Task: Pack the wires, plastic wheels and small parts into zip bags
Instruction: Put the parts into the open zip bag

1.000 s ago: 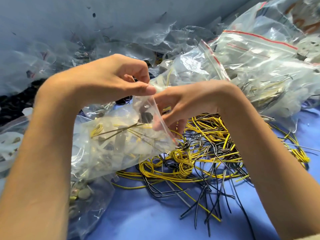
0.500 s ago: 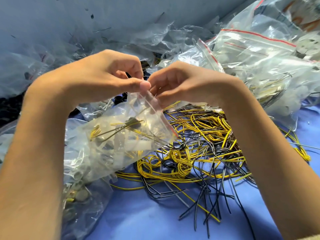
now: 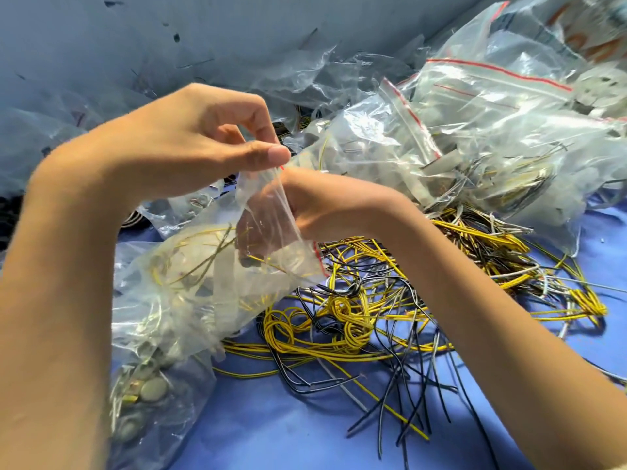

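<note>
Bulging clear zip bag (image 3: pixel 203 293), wire-stuffed

You hold one clear plastic zip bag (image 3: pixel 190 300).
Piled red-striped clear bags (image 3: pixel 492 123), yellow and black wires (image 3: pixel 339 320): past counting.

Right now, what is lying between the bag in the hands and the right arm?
Loose yellow and black wires lie tangled on the blue cloth between the bag and the right arm, seen in the head view.
</note>
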`<state>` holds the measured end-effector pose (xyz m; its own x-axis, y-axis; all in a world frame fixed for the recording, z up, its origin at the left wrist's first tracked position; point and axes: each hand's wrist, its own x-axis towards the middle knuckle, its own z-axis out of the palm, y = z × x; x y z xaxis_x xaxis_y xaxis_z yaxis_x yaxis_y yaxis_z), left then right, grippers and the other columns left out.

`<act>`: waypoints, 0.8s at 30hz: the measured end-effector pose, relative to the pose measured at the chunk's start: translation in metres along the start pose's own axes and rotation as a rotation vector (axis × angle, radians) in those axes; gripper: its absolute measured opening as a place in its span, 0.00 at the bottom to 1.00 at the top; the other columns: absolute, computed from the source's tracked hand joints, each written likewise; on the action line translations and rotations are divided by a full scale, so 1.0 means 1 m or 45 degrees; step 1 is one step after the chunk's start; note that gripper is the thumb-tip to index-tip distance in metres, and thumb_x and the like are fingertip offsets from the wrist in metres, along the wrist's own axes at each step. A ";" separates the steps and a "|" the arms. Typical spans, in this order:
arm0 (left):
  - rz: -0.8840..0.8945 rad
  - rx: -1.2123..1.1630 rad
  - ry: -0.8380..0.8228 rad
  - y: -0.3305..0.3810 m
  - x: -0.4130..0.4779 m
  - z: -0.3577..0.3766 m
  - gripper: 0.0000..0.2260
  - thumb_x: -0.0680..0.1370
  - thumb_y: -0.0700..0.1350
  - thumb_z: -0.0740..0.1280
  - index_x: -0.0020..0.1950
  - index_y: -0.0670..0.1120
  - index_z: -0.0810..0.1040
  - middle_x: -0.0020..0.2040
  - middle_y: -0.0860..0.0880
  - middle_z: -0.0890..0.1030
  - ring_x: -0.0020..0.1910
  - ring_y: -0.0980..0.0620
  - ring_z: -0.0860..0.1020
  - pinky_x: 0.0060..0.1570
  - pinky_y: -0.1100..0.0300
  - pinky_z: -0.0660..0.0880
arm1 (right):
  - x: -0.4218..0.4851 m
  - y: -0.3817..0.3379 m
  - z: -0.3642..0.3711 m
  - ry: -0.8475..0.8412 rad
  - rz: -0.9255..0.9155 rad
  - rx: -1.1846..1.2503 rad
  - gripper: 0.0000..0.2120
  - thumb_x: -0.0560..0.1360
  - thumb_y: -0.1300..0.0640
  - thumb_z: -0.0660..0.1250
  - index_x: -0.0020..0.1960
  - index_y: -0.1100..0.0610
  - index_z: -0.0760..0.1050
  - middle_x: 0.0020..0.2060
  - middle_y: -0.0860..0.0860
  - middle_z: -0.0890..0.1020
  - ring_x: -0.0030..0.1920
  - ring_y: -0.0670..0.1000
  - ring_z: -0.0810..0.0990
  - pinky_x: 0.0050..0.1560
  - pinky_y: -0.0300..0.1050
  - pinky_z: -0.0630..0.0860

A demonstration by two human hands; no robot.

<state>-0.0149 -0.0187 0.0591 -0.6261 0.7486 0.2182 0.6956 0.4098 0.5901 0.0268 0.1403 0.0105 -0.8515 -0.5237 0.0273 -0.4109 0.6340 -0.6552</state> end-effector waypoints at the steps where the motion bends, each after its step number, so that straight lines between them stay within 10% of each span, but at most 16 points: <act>1: -0.002 0.005 -0.003 0.000 0.000 -0.001 0.24 0.64 0.70 0.66 0.48 0.53 0.80 0.46 0.36 0.81 0.46 0.35 0.78 0.57 0.34 0.71 | 0.001 0.000 -0.001 0.027 0.019 -0.122 0.10 0.72 0.61 0.72 0.52 0.63 0.80 0.45 0.54 0.84 0.45 0.50 0.82 0.48 0.41 0.78; 5: 0.009 -0.007 -0.020 0.001 0.000 0.001 0.24 0.64 0.69 0.66 0.47 0.53 0.79 0.46 0.39 0.82 0.46 0.35 0.78 0.57 0.36 0.73 | 0.006 0.005 -0.002 0.156 0.112 -0.629 0.11 0.74 0.56 0.69 0.53 0.62 0.79 0.45 0.60 0.82 0.47 0.60 0.79 0.50 0.53 0.74; 14: 0.059 0.024 -0.030 0.010 0.001 0.004 0.17 0.66 0.65 0.68 0.44 0.53 0.80 0.41 0.43 0.82 0.39 0.41 0.76 0.40 0.54 0.69 | 0.000 -0.001 0.006 0.008 -0.037 0.423 0.11 0.72 0.74 0.65 0.55 0.70 0.77 0.43 0.63 0.83 0.36 0.44 0.81 0.41 0.36 0.79; 19: 0.003 0.046 -0.174 0.000 -0.003 -0.003 0.21 0.60 0.69 0.68 0.41 0.55 0.80 0.45 0.45 0.83 0.48 0.38 0.79 0.55 0.38 0.73 | -0.015 0.000 -0.019 0.024 0.000 0.380 0.12 0.75 0.69 0.66 0.57 0.63 0.78 0.43 0.59 0.85 0.41 0.44 0.82 0.40 0.33 0.78; 24: -0.089 0.084 -0.225 -0.016 -0.007 -0.008 0.20 0.57 0.68 0.70 0.35 0.53 0.78 0.44 0.44 0.83 0.44 0.38 0.78 0.43 0.49 0.73 | -0.036 0.021 -0.049 -0.047 0.340 -0.014 0.06 0.72 0.63 0.70 0.45 0.53 0.82 0.35 0.49 0.84 0.35 0.44 0.80 0.38 0.39 0.73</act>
<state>-0.0240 -0.0349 0.0541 -0.6060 0.7947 0.0350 0.6780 0.4930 0.5452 0.0330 0.2004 0.0333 -0.9179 -0.3572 -0.1730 -0.1771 0.7586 -0.6270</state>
